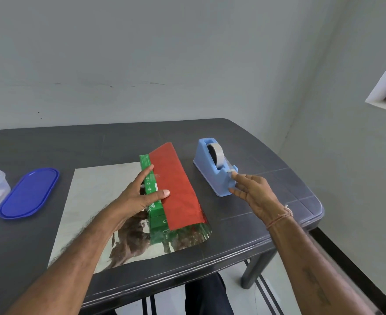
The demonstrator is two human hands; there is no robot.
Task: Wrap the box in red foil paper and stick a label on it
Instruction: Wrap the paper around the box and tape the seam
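Long green cardboard box sits mid-desk on the red foil paper sheet, silver side up, with one red flap folded over it. Left grip is clamped on the box, thumb pinning the flap edge. Right grip is spread apart, index tip at the tape end of the light blue tape dispenser. Risks: a one-handed pull drags the dispenser, the thumb slips and the flap springs back, or the tape folds on itself.
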